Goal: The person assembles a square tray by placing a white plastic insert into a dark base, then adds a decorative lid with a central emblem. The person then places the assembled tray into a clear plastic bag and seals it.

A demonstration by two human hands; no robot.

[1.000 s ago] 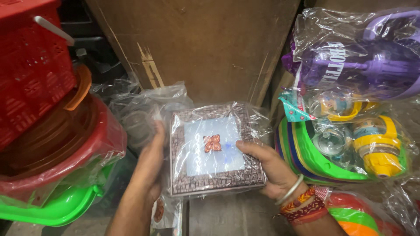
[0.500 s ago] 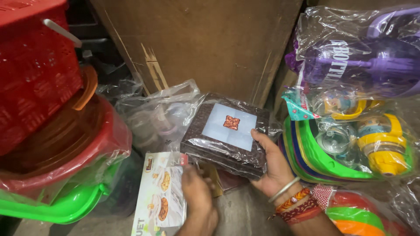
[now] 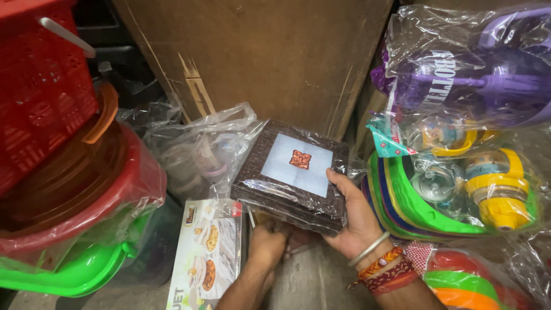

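My right hand (image 3: 356, 221) holds a square dark brown box (image 3: 293, 175) wrapped in clear plastic, tilted up toward the left, with a pale window and a small red ornament in its lid. The thumb lies on the box's right edge. My left hand (image 3: 267, 247) is below the box, fingers curled down onto something hidden under it. A white printed carton (image 3: 209, 255) showing food pictures lies just left of that hand.
A big cardboard box (image 3: 258, 51) stands behind. At left sit a red basket (image 3: 40, 97), stacked red and brown tubs (image 3: 74, 183) and a green basin (image 3: 80, 272). Bagged purple bottles (image 3: 488, 80), yellow cups (image 3: 499, 183) and coloured plates (image 3: 402, 209) crowd the right.
My left hand let go of the brown box and dropped beneath it. My right hand alone tilted the box up and rightward, uncovering the white carton.
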